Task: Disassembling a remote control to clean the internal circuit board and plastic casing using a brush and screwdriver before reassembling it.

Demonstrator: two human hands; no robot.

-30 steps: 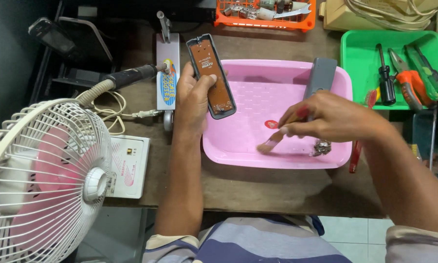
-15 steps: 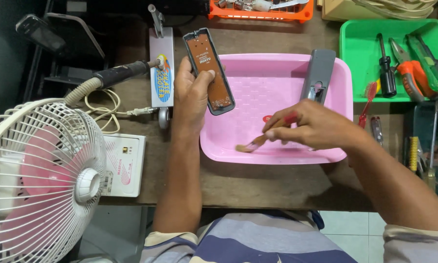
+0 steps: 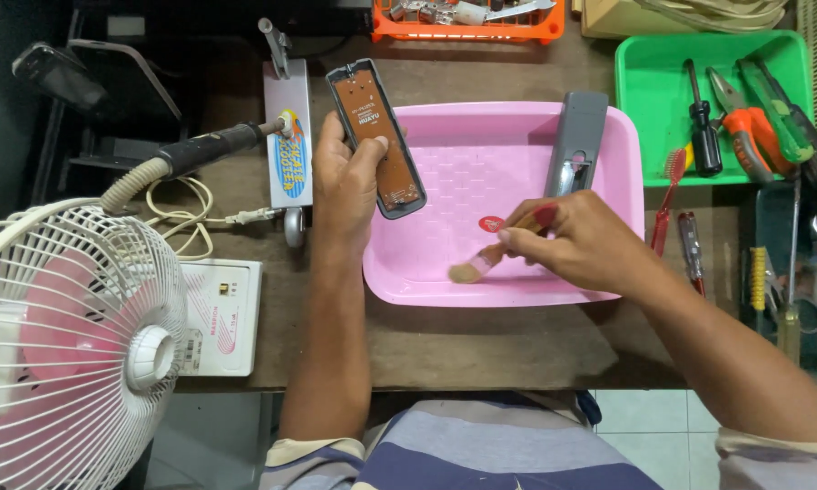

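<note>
Brown workbench [image 3: 481, 349]: left hand [image 3: 345, 186] grips an opened remote half [image 3: 377, 136] above the pink tray's [image 3: 517, 136] left rim. Right hand [image 3: 585, 240] pinches a small brush [image 3: 490, 259]; hard strokes could tip the half into the tray.

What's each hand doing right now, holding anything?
Left hand: closed around an opened remote half, circuit board showing.
Right hand: closed on a small paintbrush, bristles over the pink tray.
</note>
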